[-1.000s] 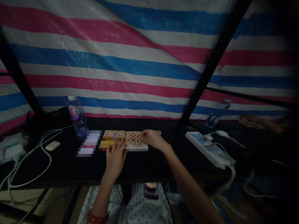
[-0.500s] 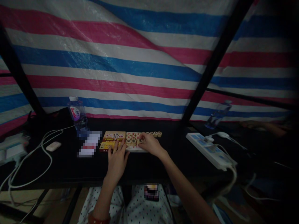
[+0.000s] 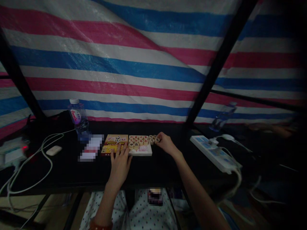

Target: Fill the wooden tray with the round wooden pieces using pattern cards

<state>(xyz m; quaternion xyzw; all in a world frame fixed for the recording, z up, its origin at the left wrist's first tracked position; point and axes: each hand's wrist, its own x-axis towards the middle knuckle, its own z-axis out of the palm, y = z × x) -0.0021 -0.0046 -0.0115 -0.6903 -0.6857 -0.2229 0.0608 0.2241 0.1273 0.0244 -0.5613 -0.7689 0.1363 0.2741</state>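
Note:
A small white tray (image 3: pixel 144 152) on the black table holds several round wooden game pieces (image 3: pixel 137 141) with red and black marks. Its printed yellow and red lid (image 3: pixel 112 142) lies just left of it. My left hand (image 3: pixel 119 163) lies flat with fingers spread, fingertips on the near edges of the lid and tray. My right hand (image 3: pixel 166 143) is at the tray's right side, fingers pinched around loose wooden pieces (image 3: pixel 153 139) lying on the table there.
A water bottle (image 3: pixel 78 118) stands left of the lid, with white cables (image 3: pixel 45 150) and a small white device (image 3: pixel 54 150) further left. A white power strip (image 3: pixel 213 152) lies to the right, a second bottle (image 3: pixel 222 118) behind it. Striped tarp hangs behind.
My right hand has moved from over the tray's pieces out to the tray's right side, where loose pieces lie. My left hand has stayed in place.

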